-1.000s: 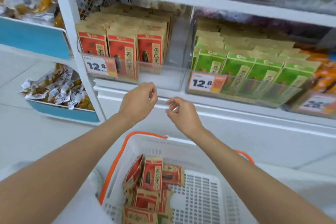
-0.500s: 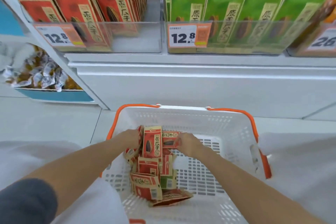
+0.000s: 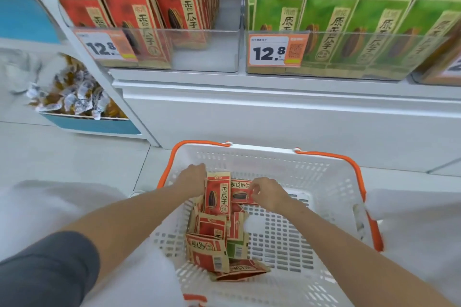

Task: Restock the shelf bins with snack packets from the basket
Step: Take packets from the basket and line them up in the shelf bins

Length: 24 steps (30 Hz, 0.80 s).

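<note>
A white plastic basket [image 3: 262, 164] with orange handles [image 3: 331, 157] sits on the pale floor [image 3: 62, 157] in front of a white shop shelf [image 3: 274, 117], seen from above. Both hands are inside the basket, towards its far left.

A loose heap of red sunflower-seed packets [image 3: 212, 229] lies along the left side of the basket, and one green packet [image 3: 234, 248] shows among them. The left hand [image 3: 192, 179] grips an upright red packet [image 3: 217, 194] by its left edge; its fingers curl behind the packet, out of sight. The right hand [image 3: 268, 193] is just beside it, its fingers [image 3: 254, 188] bent and pinching the right end of a sideways red packet [image 3: 239, 193] that lies behind the upright one.

On the shelf above stand two clear bins side by side. The left bin [image 3: 219, 52] holds rows of matching red packets standing on end in its left and middle; bare bin floor shows at its right. The right bin [image 3: 324, 32] is filled across its width with rows of green packets. Each bin carries an orange and white price tag reading 12.8, one at the left bin's front [image 3: 104, 45] and one at the right bin's front [image 3: 277, 50].

To the left, a low blue tray [image 3: 94, 124] holds a pile of small wrapped snacks [image 3: 74, 97]. A dark sleeve [image 3: 45, 269] covers the left upper arm.
</note>
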Each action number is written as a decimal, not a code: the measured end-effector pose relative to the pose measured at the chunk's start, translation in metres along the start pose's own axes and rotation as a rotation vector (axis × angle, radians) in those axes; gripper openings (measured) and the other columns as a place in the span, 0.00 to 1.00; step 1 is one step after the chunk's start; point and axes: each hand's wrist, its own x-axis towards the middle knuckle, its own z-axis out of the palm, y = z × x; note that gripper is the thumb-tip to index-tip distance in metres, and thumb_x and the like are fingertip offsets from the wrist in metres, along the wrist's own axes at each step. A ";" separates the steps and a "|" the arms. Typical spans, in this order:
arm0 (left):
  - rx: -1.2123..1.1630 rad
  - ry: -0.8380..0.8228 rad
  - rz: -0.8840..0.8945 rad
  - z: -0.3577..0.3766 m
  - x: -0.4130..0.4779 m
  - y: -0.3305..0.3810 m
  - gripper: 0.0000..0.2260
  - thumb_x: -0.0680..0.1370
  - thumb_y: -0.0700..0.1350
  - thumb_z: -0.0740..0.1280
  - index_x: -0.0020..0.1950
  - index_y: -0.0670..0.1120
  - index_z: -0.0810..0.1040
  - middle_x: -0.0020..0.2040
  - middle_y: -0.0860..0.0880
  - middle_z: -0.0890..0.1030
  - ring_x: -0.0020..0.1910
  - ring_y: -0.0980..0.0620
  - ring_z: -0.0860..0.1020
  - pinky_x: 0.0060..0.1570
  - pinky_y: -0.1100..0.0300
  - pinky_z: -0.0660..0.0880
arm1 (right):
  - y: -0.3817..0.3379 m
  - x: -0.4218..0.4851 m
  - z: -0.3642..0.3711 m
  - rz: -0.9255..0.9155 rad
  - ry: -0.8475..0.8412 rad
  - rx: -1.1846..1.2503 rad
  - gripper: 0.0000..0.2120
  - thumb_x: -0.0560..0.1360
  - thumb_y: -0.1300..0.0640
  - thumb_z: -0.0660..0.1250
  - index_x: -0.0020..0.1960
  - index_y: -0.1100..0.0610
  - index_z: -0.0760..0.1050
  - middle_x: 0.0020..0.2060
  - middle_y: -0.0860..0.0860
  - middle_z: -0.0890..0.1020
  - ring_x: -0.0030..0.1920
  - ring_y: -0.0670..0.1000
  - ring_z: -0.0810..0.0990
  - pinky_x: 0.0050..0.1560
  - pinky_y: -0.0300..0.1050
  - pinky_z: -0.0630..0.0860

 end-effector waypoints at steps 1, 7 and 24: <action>-0.005 0.015 0.002 -0.010 0.002 0.006 0.10 0.77 0.40 0.62 0.58 0.44 0.72 0.55 0.46 0.78 0.55 0.46 0.78 0.47 0.56 0.74 | -0.004 0.000 -0.004 -0.011 0.011 0.006 0.09 0.76 0.60 0.65 0.54 0.55 0.79 0.52 0.52 0.81 0.49 0.52 0.80 0.49 0.45 0.79; -0.020 -0.043 -0.004 -0.085 -0.014 0.023 0.02 0.73 0.37 0.67 0.40 0.41 0.78 0.52 0.39 0.82 0.53 0.45 0.82 0.47 0.56 0.77 | -0.044 -0.010 -0.037 -0.145 0.070 0.039 0.16 0.75 0.60 0.66 0.62 0.52 0.74 0.51 0.49 0.78 0.47 0.50 0.78 0.49 0.44 0.77; -1.281 0.034 0.113 -0.183 -0.055 0.050 0.11 0.77 0.30 0.65 0.39 0.44 0.73 0.36 0.47 0.75 0.27 0.57 0.77 0.33 0.67 0.78 | -0.112 -0.050 -0.115 -0.348 0.318 0.151 0.12 0.80 0.63 0.60 0.59 0.55 0.78 0.50 0.51 0.83 0.50 0.52 0.81 0.51 0.46 0.76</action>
